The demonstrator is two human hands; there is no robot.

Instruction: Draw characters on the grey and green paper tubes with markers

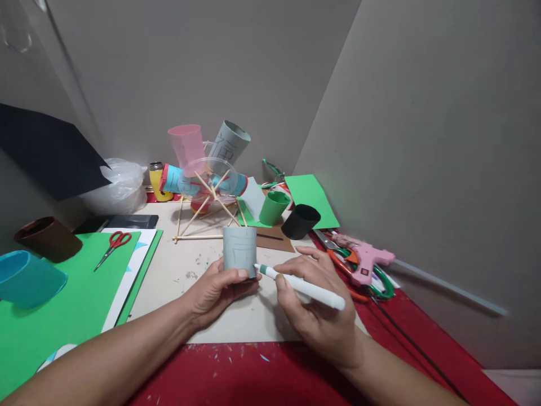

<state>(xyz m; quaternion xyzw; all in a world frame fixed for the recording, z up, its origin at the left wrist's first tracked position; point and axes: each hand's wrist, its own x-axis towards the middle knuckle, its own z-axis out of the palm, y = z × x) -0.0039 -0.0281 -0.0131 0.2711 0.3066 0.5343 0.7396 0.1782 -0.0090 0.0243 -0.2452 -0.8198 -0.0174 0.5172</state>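
My left hand is closed around the lower part of a pale grey-blue paper cup, which stands upright with faint drawn lines on its side. In my right hand is a white marker with a green band near its tip. The tip points left and is at the cup's lower right side; whether it touches cannot be made out. Just behind the cup stands a wheel-like model of wooden sticks with a clear disc, carrying a pink cup, a grey cup and blue-and-red ones.
Green and black paper cups sit behind my right hand. A pink glue gun with its cord lies at right. Red-handled scissors, a blue cup and a brown cup rest on the left, over green sheets.
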